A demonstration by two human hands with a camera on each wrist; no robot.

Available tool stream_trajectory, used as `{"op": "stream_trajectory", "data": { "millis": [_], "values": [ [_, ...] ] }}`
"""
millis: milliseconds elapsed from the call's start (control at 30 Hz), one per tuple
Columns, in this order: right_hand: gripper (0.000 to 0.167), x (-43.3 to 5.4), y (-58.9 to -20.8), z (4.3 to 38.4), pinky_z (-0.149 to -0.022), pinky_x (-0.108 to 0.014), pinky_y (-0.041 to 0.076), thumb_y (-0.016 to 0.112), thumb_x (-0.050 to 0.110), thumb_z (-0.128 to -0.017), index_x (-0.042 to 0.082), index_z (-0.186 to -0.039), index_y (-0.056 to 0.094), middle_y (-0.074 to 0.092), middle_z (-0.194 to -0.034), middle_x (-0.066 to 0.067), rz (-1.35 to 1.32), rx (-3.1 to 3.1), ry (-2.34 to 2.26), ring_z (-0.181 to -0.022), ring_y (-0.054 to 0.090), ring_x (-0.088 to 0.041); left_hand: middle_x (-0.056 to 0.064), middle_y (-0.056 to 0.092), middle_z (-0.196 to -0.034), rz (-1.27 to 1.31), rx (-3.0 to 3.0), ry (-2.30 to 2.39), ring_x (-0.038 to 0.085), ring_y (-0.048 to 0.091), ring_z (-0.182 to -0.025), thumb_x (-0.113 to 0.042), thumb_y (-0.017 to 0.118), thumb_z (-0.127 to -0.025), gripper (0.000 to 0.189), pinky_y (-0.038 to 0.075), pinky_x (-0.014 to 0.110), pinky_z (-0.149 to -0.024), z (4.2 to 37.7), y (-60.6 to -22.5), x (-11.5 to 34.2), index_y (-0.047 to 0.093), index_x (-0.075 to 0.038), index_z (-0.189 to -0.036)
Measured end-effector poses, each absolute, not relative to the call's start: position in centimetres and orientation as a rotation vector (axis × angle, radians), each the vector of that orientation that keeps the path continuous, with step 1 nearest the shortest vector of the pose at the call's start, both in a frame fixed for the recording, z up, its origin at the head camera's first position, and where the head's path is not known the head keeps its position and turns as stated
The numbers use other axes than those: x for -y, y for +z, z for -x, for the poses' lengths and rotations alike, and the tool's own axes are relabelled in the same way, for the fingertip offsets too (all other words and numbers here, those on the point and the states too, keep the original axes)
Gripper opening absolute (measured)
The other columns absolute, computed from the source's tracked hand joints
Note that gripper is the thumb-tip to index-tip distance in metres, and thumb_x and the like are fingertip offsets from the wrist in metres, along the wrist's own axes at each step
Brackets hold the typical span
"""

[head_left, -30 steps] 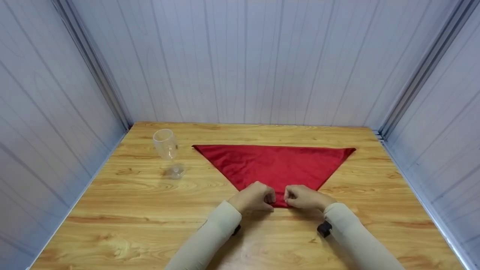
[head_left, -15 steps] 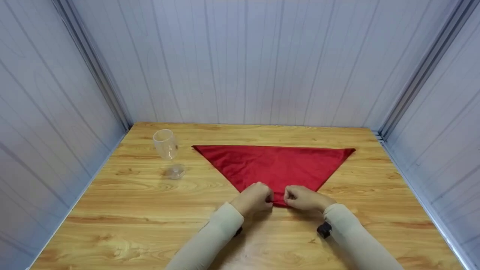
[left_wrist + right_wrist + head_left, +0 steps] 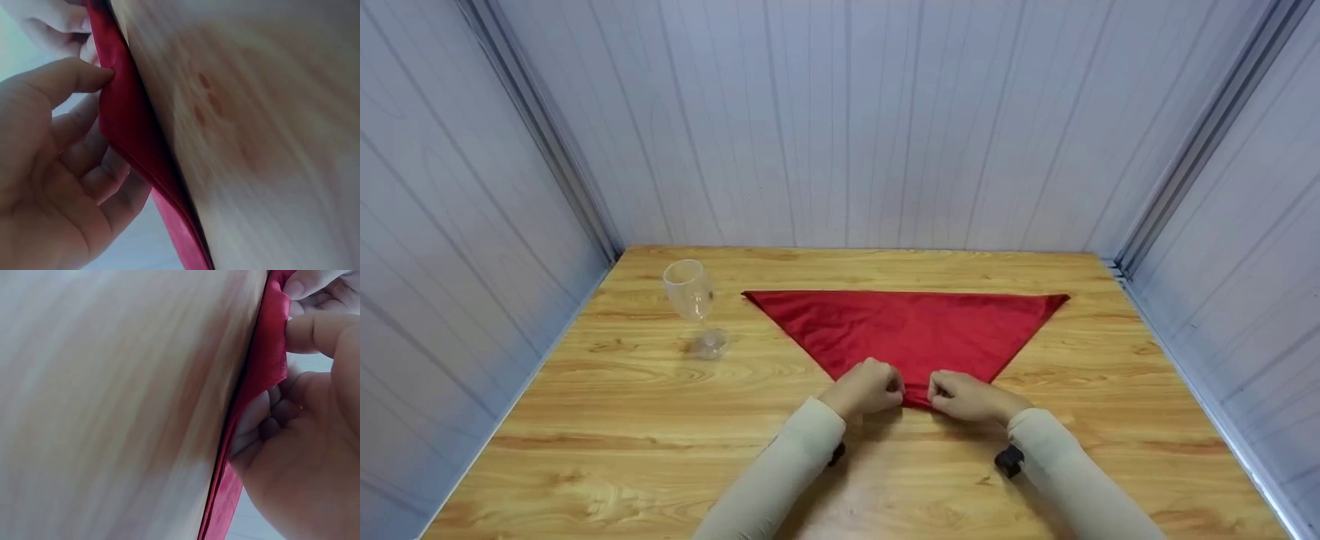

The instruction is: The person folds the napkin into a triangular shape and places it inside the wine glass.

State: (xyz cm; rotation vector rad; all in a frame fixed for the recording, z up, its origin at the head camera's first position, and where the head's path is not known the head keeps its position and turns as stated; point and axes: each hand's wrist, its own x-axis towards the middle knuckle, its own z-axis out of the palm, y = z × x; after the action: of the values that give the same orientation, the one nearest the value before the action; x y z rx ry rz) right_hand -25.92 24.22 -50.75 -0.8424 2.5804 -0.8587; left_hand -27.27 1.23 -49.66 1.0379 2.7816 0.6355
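A red cloth [image 3: 915, 330] lies on the wooden table, its long straight edge at the back and its sides narrowing to a short folded edge at the front. My left hand [image 3: 866, 388] pinches the left part of that front edge; in the left wrist view its thumb presses on the turned-up fold [image 3: 126, 95], with the other fingers curled behind. Close beside it, my right hand [image 3: 971, 396] pinches the same edge on the right. The right wrist view has the right thumb against the cloth [image 3: 267, 343] and the fingers curled under it.
A clear stemmed glass [image 3: 688, 292] stands upright to the left of the cloth. The wooden table [image 3: 607, 420] is bounded by pale panelled walls [image 3: 847, 127] at the back and both sides.
My left thumb, held lower and apart from the fingers a second ago, has closed onto the cloth's edge. The front edge has shifted slightly away from me. The right hand stays nearly still.
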Motion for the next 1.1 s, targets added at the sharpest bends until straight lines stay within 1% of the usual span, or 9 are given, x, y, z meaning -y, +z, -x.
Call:
{"op": "stream_trajectory", "data": {
  "millis": [167,367,500,600,667,800,967,1100],
  "values": [
    [0.011,-24.2,-50.8,25.9,-0.076,-0.033,0.041,0.053,0.012,-0.100,0.014,-0.089,0.056,0.052,-0.088,0.004,0.828,-2.576,-0.874,-0.082,0.048,-0.013,-0.009,0.062,-0.074,-0.890,-2.696,0.706,0.004,0.051,-0.067,-0.011,0.070,-0.088,0.004,0.044,0.020,-0.065,28.1,-49.9,-1.2,0.074,-0.011,-0.086],
    [0.012,-24.5,-50.9,26.0,-0.076,-0.033,0.040,0.051,0.014,-0.101,0.014,-0.091,0.057,0.052,-0.087,0.004,0.831,-2.580,-0.888,-0.082,0.048,-0.014,-0.010,0.058,-0.072,-0.757,-2.639,0.750,0.005,0.051,-0.072,-0.013,0.071,-0.087,0.009,0.044,0.022,-0.069,29.0,-49.8,-1.1,0.070,-0.013,-0.079],
    [0.008,-25.0,-50.9,25.8,-0.077,-0.033,0.041,0.058,0.022,-0.100,0.017,-0.093,0.060,0.054,-0.089,0.006,0.841,-2.594,-0.864,-0.084,0.049,-0.013,-0.010,0.059,-0.074,-0.706,-2.620,0.757,0.005,0.053,-0.074,-0.015,0.071,-0.088,0.011,0.045,0.023,-0.071,29.1,-49.9,-1.1,0.069,-0.015,-0.077],
    [0.012,-25.4,-51.0,25.7,-0.076,-0.033,0.042,0.062,0.029,-0.100,0.019,-0.094,0.062,0.055,-0.089,0.007,0.829,-2.594,-0.860,-0.083,0.050,-0.013,-0.011,0.060,-0.074,-0.696,-2.627,0.755,0.005,0.053,-0.073,-0.017,0.071,-0.088,0.012,0.046,0.023,-0.071,29.1,-50.1,-1.1,0.069,-0.016,-0.076],
    [0.015,-25.5,-50.9,25.7,-0.075,-0.033,0.042,0.061,0.032,-0.101,0.019,-0.093,0.061,0.055,-0.087,0.007,0.812,-2.589,-0.867,-0.081,0.050,-0.013,-0.011,0.060,-0.073,-0.696,-2.632,0.754,0.005,0.053,-0.073,-0.017,0.072,-0.088,0.012,0.046,0.023,-0.071,29.2,-50.2,-1.1,0.070,-0.016,-0.076],
    [0.019,-25.6,-50.8,26.0,-0.071,-0.033,0.041,0.057,0.029,-0.103,0.016,-0.090,0.060,0.052,-0.082,0.006,0.814,-2.586,-0.867,-0.076,0.048,-0.012,-0.011,0.060,-0.073,-0.696,-2.628,0.775,0.005,0.053,-0.072,-0.017,0.072,-0.088,0.012,0.046,0.023,-0.070,29.2,-50.3,-1.1,0.070,-0.016,-0.077],
    [0.020,-25.5,-50.7,26.6,-0.072,-0.032,0.039,0.055,0.025,-0.104,0.014,-0.089,0.060,0.051,-0.082,0.006,0.832,-2.576,-0.855,-0.076,0.046,-0.011,-0.011,0.059,-0.072,-0.678,-2.622,0.815,0.005,0.053,-0.072,-0.018,0.072,-0.088,0.011,0.045,0.023,-0.071,29.2,-50.2,-1.0,0.070,-0.016,-0.077],
    [0.021,-25.2,-50.5,27.0,-0.072,-0.032,0.038,0.053,0.022,-0.105,0.013,-0.087,0.058,0.048,-0.079,0.006,0.800,-2.555,-0.840,-0.074,0.045,-0.012,-0.011,0.059,-0.073,-0.664,-2.626,0.819,0.005,0.053,-0.072,-0.018,0.073,-0.088,0.012,0.045,0.023,-0.071,29.3,-50.3,-0.9,0.069,-0.016,-0.076]
  ]
}}
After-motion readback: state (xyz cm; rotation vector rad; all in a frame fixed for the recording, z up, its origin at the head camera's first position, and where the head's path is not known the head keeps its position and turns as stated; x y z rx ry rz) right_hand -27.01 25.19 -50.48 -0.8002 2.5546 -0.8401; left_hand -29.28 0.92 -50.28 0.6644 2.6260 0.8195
